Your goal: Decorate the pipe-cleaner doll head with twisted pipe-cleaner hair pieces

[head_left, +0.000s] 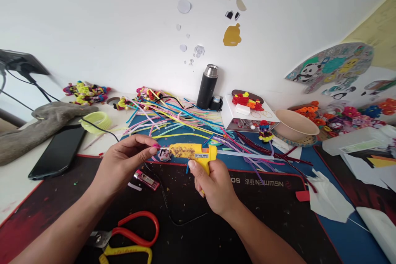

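Observation:
My right hand [213, 183] is closed round the handle of a yellow hot glue gun [188, 151], whose body is smeared with brown stains. A long whitish glue stick [244, 154] juts from its back end. The metal nozzle points left, to the fingertips of my left hand [125, 161]. Those fingers pinch a small pink piece [156, 146] right at the nozzle tip; its kind is too small to tell. Just below the nozzle lies a small doll-like head [164, 155]. A pink lighter [146, 180] rests on the black mat beneath my hands.
Red-and-yellow-handled scissors [139, 231] lie in front on the mat. Behind my hands spread many coloured pipe cleaners [173, 119]. A black thermos [208, 86] stands by the wall, near a white box [247, 113] and a beige bowl [295, 123]. At left lies a phone [58, 150].

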A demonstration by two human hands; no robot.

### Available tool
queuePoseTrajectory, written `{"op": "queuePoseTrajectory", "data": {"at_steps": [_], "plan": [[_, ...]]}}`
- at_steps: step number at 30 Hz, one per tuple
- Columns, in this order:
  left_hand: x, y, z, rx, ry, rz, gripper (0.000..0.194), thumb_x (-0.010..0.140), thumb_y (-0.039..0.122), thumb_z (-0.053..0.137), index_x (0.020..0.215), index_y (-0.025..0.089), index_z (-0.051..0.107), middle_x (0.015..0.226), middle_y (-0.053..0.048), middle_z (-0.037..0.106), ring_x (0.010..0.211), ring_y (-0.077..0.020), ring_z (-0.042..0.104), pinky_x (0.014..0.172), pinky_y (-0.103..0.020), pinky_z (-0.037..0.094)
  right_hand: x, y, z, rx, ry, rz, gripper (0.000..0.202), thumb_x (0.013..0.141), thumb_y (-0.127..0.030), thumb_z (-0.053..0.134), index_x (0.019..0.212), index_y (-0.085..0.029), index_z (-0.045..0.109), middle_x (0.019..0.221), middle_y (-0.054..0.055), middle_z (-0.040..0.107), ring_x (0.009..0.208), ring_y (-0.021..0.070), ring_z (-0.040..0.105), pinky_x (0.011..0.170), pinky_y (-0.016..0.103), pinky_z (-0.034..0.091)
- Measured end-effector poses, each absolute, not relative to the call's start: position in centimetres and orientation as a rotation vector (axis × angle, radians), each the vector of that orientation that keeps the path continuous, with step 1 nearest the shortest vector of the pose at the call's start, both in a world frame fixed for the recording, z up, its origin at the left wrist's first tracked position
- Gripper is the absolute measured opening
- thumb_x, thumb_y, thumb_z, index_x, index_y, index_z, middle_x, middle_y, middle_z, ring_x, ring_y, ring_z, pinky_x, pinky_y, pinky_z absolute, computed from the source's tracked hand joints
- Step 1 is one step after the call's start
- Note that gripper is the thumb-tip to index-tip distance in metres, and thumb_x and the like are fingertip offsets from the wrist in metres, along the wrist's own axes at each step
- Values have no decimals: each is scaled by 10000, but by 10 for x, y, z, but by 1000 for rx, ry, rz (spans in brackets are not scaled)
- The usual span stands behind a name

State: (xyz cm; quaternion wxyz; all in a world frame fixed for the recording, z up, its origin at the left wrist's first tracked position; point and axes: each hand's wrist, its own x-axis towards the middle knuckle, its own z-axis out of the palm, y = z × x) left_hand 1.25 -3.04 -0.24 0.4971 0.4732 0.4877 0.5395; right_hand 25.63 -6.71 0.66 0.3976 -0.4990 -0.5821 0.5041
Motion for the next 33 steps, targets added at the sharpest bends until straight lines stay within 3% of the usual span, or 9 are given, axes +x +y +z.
{"op": "queuePoseTrajectory", "data": {"at_steps": [29,33], "plan": [[9,-34,5,1287,1139,1279,207,778,363,966,866,222,843,891,-36,775,835,-189,672,758,-278,560,258,-68,4,-1314,-1478,1263,606,1000,-689,593,604,-243,482,444,-27,478,436,122,449,503,284,383],[7,-33,20,1199,1171,1487,269,673,326,1022,816,212,825,857,-18,752,813,-166,627,722,-251,523,256,-66,1,-1309,-1362,1318,584,946,-730,646,666,-229,535,485,-34,508,431,115,469,475,266,372]]}}
